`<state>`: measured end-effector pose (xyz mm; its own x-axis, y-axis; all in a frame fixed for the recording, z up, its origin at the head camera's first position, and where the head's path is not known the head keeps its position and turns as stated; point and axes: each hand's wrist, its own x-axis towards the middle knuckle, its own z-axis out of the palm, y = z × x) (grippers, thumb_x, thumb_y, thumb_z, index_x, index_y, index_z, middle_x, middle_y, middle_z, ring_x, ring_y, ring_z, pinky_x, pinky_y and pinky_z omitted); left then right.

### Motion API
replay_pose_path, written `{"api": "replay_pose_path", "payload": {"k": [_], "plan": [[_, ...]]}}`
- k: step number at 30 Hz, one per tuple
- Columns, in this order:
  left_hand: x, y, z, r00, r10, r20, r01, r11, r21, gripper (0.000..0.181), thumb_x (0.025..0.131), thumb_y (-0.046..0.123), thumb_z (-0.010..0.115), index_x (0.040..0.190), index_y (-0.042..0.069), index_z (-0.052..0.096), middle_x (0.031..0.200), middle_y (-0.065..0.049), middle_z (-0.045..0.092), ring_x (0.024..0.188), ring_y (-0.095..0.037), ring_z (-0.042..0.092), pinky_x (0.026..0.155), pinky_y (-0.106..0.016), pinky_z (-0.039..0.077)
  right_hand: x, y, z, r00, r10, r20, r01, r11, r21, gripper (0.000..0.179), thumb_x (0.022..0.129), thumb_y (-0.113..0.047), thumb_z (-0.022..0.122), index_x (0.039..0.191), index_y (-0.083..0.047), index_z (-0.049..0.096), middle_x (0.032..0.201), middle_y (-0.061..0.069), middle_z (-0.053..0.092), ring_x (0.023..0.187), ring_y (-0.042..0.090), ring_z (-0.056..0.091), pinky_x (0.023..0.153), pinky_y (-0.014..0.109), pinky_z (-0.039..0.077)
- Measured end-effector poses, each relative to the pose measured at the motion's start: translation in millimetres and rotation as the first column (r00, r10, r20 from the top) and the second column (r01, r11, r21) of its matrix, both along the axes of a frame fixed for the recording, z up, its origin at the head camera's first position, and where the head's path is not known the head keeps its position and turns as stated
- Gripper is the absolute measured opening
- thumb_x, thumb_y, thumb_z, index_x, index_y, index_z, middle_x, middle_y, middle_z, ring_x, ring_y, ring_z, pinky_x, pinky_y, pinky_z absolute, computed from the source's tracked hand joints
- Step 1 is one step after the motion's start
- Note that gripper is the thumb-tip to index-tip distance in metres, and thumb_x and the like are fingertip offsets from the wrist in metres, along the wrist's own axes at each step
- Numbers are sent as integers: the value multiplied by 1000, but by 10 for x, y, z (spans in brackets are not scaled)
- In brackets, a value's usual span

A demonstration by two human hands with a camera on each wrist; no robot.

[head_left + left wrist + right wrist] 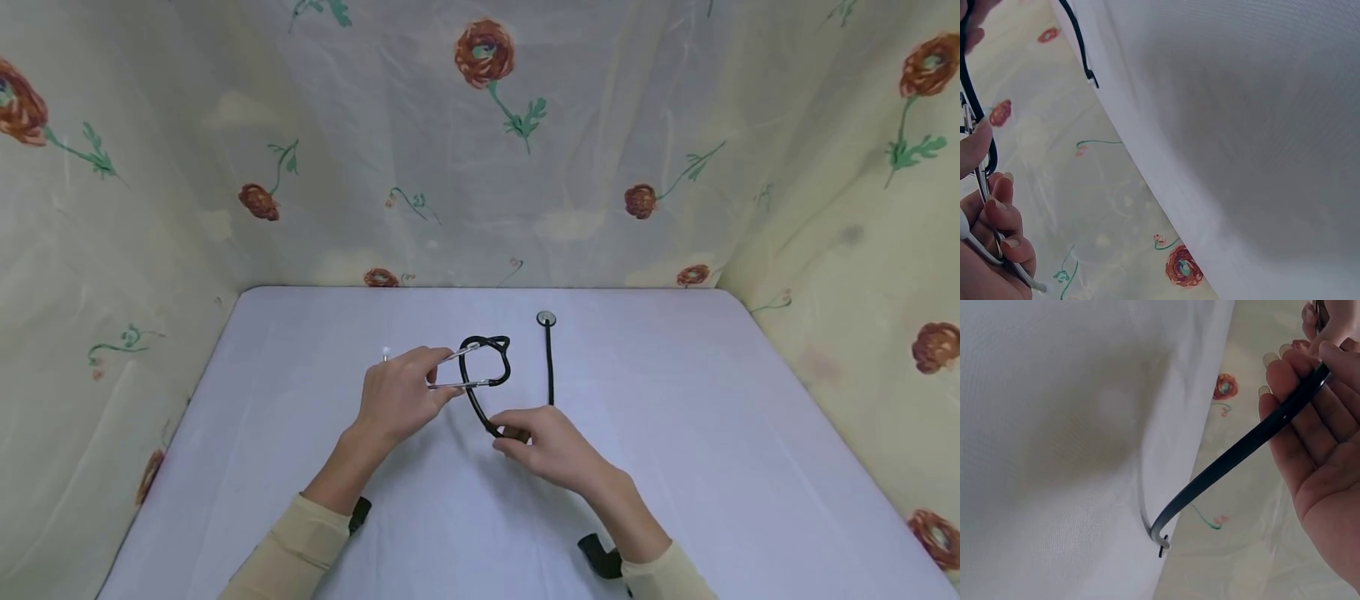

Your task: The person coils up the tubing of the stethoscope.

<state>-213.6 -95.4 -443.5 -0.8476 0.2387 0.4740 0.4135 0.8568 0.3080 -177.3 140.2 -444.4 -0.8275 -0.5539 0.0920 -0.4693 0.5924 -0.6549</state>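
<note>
Nearest the camera are two pale sleeves (pixel 288 550), one on each forearm, with a dark piece showing beside each arm; what these are I cannot tell. Past them, the hands meet around a stethoscope (pixel 474 402), held up over the middle of the white surface (pixel 675 400). The left hand (pixel 401 392) pinches its metal ear tubes (pixel 453 386) between thumb and curled fingers, with a white earpiece (pixel 1039 287) poking out below the fingers in the left wrist view. The right hand (pixel 551 446) pinches the black tubing (pixel 550 358) under the thumb, while its other fingers lie fairly straight behind it. Between the hands the tubing curves into a loop crossing the ear tubes; which strand passes in front is hard to make out. The far end runs down to the chest piece (pixel 547 318), which rests near the surface's back edge.

The step in hand appears to be working the tubing around the ear tubes. The next move, I judge, calls for a steady left grip and a right hand that guides the tubing without slackening the loop. No container shows in any view. A floral curtain (pixel 360 167) stands behind.
</note>
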Motion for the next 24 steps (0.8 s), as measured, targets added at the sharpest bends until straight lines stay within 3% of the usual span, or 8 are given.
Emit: {"api": "replay_pose_path", "payload": {"k": [6, 9, 14, 17, 20, 24], "plan": [[-11, 11, -18, 1000, 10, -21, -11, 1000, -8, 47, 76, 40, 84, 117, 21, 71, 72, 9, 61, 50, -4, 40, 43, -21, 28, 44, -23, 22, 999, -23, 46, 23, 1000, -6, 27, 92, -18, 69, 117, -8, 72, 68, 2, 71, 53, -1, 54, 53, 21, 47], [-16, 12, -27, 999, 9, -33, -9, 1000, -9, 46, 75, 40, 85, 115, 21, 72, 72, 9, 61, 51, -5, 41, 43, -21, 28, 64, -41, 37, 999, -27, 34, 27, 1000, 1, 26, 93, -21, 69, 116, -10, 72, 62, -3, 67, 48, -1, 51, 51, 21, 46], [-21, 0, -41, 1000, 15, -21, -15, 1000, -24, 45, 75, 40, 85, 114, 22, 71, 73, 8, 62, 52, -5, 43, 43, -22, 29, 98, -65, 55, 999, -50, -19, 51, 998, 29, 7, 93, -27, 69, 90, -21, 69, 53, -16, 55, 45, -2, 46, 49, 20, 41], [-20, 0, -38, 1000, 20, -9, -21, 999, -34, 45, 76, 41, 84, 115, 22, 71, 73, 8, 62, 52, -5, 43, 43, -22, 28, 113, -67, 67, 998, -53, -28, 54, 998, 35, 16, 93, -30, 68, 79, -25, 62, 51, -18, 51, 45, -2, 46, 49, 20, 39], [-18, 8, -31, 1000, 22, -3, -22, 999, -41, 45, 76, 41, 83, 116, 22, 71, 73, 8, 62, 52, -6, 44, 43, -22, 28, 120, -66, 85, 998, -41, -40, 43, 998, 44, 14, 92, -30, 70, 80, -26, 62, 53, -18, 51, 46, -2, 46, 49, 20, 40], [-21, 15, -28, 1000, 30, 6, -29, 998, -55, 44, 77, 40, 83, 115, 21, 72, 75, 7, 63, 53, -7, 46, 43, -22, 29, 125, -57, 116, 999, -3, -50, 6, 997, 71, 5, 89, -23, 72, 92, -22, 68, 57, -15, 51, 50, -3, 44, 51, 19, 39]]}}
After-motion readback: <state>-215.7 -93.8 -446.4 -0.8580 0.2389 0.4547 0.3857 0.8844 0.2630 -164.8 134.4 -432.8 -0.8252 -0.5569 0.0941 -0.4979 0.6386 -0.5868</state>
